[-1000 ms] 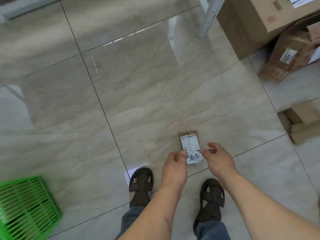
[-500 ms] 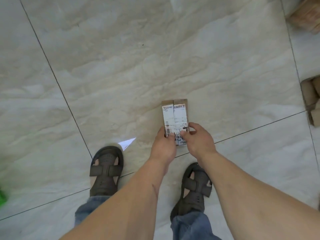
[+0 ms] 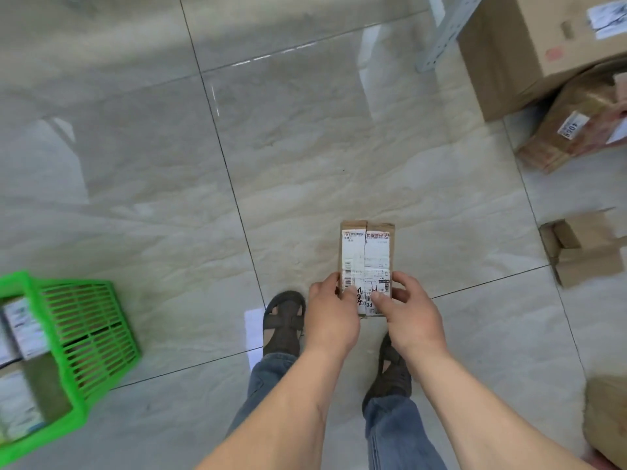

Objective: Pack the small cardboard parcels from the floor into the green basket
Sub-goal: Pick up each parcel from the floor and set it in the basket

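Observation:
A small flat cardboard parcel [image 3: 367, 252] with a white shipping label is held above the tiled floor in front of my feet. My left hand [image 3: 334, 312] grips its near left corner, thumb on the label. My right hand [image 3: 410, 312] grips its near right corner the same way. The green basket [image 3: 91, 330] stands on the floor at the far left, partly cut off by the frame edge. Labelled parcels [image 3: 23, 329] lie inside it.
Large cardboard boxes [image 3: 536, 45] and a taped brown package [image 3: 576, 127] are stacked at the top right beside a metal shelf post [image 3: 444, 32]. Another small cardboard box [image 3: 587, 252] lies on the floor at right. A brown package [image 3: 607, 418] sits at the lower right edge.
Both hands closed on the parcel on the floor and have lifted it. The view has tilted back up, and the green basket has returned into sight at the left.

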